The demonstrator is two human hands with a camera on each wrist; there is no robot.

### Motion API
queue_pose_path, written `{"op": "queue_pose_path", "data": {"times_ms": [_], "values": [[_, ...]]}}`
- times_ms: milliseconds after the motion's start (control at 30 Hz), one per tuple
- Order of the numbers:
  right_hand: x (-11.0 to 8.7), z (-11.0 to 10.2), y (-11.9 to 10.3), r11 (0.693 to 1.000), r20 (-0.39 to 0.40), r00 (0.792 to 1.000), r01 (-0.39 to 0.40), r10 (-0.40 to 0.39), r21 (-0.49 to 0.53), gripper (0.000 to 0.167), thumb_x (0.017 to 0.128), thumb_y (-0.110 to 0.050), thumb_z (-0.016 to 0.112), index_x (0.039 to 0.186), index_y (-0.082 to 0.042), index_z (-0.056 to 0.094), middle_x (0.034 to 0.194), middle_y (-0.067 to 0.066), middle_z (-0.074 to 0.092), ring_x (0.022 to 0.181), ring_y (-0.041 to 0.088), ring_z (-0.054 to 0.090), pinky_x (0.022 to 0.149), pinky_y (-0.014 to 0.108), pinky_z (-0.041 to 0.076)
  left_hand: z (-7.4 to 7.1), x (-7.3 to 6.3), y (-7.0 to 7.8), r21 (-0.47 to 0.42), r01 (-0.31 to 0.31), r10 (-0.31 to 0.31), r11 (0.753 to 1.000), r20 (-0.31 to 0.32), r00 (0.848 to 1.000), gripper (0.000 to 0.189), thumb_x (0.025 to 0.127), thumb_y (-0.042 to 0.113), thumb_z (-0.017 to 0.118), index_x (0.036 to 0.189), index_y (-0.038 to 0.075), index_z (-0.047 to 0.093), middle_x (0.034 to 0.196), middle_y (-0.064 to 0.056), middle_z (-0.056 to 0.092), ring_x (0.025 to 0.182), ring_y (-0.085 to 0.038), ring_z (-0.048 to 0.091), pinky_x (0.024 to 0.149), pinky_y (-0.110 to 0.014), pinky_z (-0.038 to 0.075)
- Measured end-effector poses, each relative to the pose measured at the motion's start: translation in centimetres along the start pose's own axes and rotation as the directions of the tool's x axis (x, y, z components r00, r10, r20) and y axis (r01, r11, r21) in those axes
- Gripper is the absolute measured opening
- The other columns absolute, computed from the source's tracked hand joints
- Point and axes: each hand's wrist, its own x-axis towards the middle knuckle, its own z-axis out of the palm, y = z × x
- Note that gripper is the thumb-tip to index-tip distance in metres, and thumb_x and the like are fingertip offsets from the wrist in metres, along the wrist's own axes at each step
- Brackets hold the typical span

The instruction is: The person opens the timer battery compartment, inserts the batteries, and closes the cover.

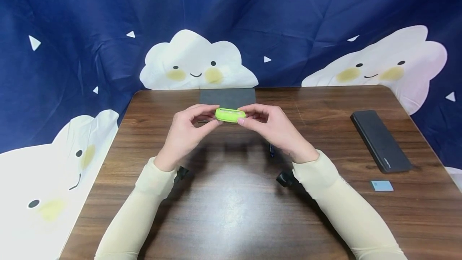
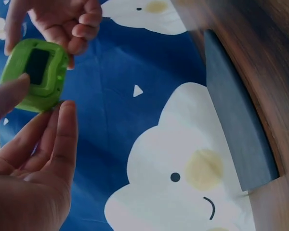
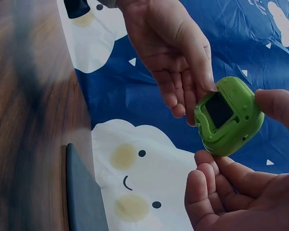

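A small rounded lime-green device (image 1: 230, 116) is raised above the table, with a dark rectangular window on one face in both wrist views. My left hand (image 1: 185, 133) pinches its left end between thumb and fingers. At the opposite end, the right hand (image 1: 283, 129) pinches it the same way. In the left wrist view, the left thumb lies over the green casing (image 2: 17, 65) beside the window. Small holes line the edge of the casing (image 3: 243, 126) in the right wrist view.
A flat grey object (image 1: 227, 96) lies at the table's back edge. To the right are a black power bank (image 1: 383, 143) and a small light-blue rectangular piece (image 1: 381, 186). A dark blue pen-like item (image 1: 272, 150) is partly hidden by the right hand. A blue cloud-print curtain (image 1: 285, 7) hangs behind.
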Motion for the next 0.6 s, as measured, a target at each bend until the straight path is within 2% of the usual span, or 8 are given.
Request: {"op": "queue_pose_path", "data": {"times_ms": [100,300,433,600], "values": [[-0.08,-0.01,0.01,1.0,-0.004,1.0,-0.002,0.002,0.004,0.035,0.103,-0.03,0.082,0.135,-0.016,0.08,0.118,0.006,0.082,0.099,0.023,0.071,0.082,0.025,0.058,0.21,-0.07,-0.1,0.032,-0.003,0.004,0.999,-0.032,0.999,0.035,0.097,0.015,0.09,0.13,0.009,0.083,0.119,-0.006,0.084,0.102,-0.015,0.081,0.09,-0.021,0.066],[-0.19,0.21,0.12,1.0,-0.038,0.999,0.016,-0.016,0.004,0.034,0.105,-0.033,0.08,0.135,-0.018,0.081,0.122,0.007,0.082,0.101,0.028,0.073,0.084,0.027,0.06,0.44,-0.11,-0.33,0.074,-0.003,0.007,0.997,-0.054,0.998,0.029,0.096,0.016,0.091,0.124,0.013,0.086,0.114,-0.003,0.085,0.099,-0.014,0.08,0.088,-0.02,0.066],[-0.35,0.53,0.15,0.993,-0.072,0.993,0.084,-0.09,-0.084,0.033,0.108,-0.035,0.076,0.137,-0.021,0.078,0.12,0.003,0.082,0.097,0.024,0.073,0.081,0.025,0.058,0.51,-0.16,-0.22,0.09,0.006,0.001,0.996,-0.075,0.997,0.027,0.096,0.017,0.091,0.123,0.013,0.086,0.113,-0.003,0.085,0.097,-0.015,0.08,0.085,-0.019,0.065],[-0.58,0.77,0.14,0.969,-0.099,0.979,0.159,-0.18,-0.189,0.031,0.11,-0.036,0.074,0.138,-0.022,0.077,0.117,0.001,0.081,0.092,0.019,0.073,0.079,0.023,0.057,0.69,-0.2,-0.11,0.127,0.008,0.003,0.992,-0.089,0.996,0.028,0.098,0.018,0.089,0.125,0.012,0.085,0.115,-0.005,0.085,0.098,-0.019,0.08,0.086,-0.02,0.065]]}}
